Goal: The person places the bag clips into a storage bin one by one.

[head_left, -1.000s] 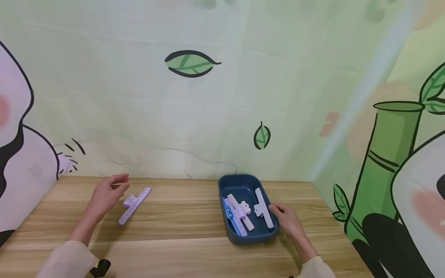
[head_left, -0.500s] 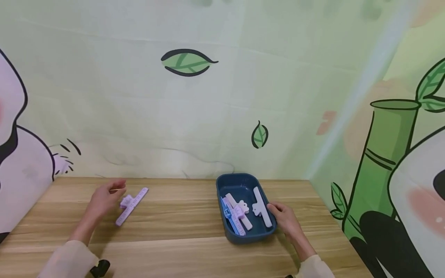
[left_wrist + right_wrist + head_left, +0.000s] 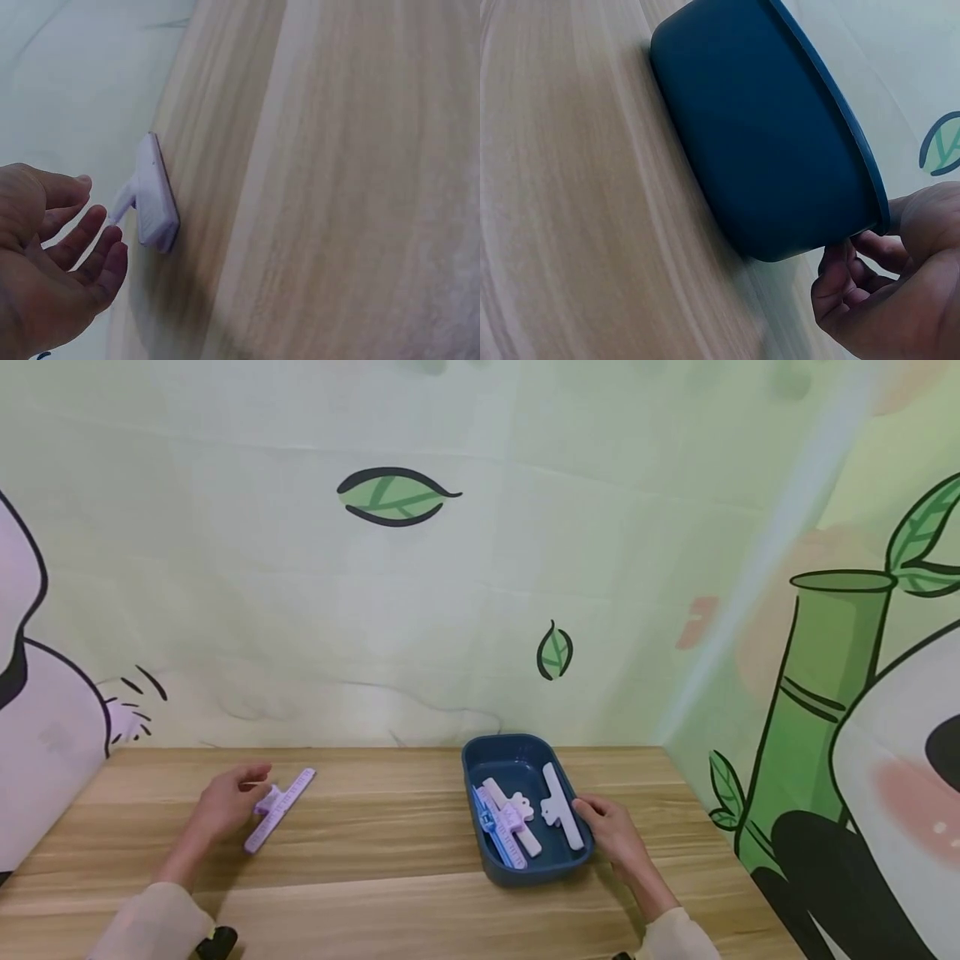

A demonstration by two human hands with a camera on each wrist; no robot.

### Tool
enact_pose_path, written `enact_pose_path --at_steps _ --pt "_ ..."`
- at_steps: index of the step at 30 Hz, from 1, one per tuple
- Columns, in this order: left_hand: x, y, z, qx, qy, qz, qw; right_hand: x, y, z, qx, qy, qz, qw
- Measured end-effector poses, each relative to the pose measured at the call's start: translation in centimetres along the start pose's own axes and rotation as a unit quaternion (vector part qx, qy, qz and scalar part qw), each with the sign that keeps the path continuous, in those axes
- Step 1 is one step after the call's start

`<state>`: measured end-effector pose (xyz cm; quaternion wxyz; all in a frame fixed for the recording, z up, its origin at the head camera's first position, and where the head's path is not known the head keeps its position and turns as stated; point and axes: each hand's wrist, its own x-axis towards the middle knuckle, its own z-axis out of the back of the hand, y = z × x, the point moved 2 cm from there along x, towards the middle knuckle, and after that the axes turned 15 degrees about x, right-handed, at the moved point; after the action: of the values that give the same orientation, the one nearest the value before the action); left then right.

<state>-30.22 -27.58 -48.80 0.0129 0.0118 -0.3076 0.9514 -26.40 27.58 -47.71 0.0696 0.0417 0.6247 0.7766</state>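
Observation:
A pale purple ruler-marked clip (image 3: 281,811) lies slantwise on the left of the table. Right beside its handle is my left hand (image 3: 228,799), thumb and fingers parted. The left wrist view shows the fingertips close around the handle of that clip (image 3: 156,199), with a gap between thumb and fingers. My right hand (image 3: 617,837) grips the near right rim of a dark blue bin (image 3: 517,877), thumb over the edge. Its fingers are bent under the rim outside, as the right wrist view of the bin (image 3: 757,127) shows.
Inside the bin, a white clip (image 3: 564,810) leans along the right wall. A blue clip (image 3: 497,839), a purple clip (image 3: 507,837) and another whitish clip (image 3: 531,841) overlap at the left. A printed cloth backdrop (image 3: 420,610) rises behind the wooden table (image 3: 360,827).
My left hand has lowered towards the purple clip's handle on the table. The right hand stays on the bin's rim. The whole head view has shifted slightly.

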Motion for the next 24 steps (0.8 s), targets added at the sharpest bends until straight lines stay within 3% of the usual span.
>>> enact_pose_path --at_steps 8,15,18,24 --pt "0.0 0.7 -0.6 0.029 0.004 -0.006 0.9995 0.0 0.0 -0.1 0.0 0.003 -0.001 1.0" --pt "0.1 0.6 -0.9 0.059 0.035 -0.007 0.9976 0.0 -0.2 -0.1 0.001 0.004 -0.003 1.0" --pt "0.2 0.5 -0.9 0.079 0.035 -0.029 0.9959 0.1 -0.2 -0.1 0.003 0.005 -0.002 1.0" --pt "0.4 0.6 -1.1 0.1 0.002 -0.093 0.9907 0.1 -0.3 0.0 0.005 0.001 -0.005 1.0"
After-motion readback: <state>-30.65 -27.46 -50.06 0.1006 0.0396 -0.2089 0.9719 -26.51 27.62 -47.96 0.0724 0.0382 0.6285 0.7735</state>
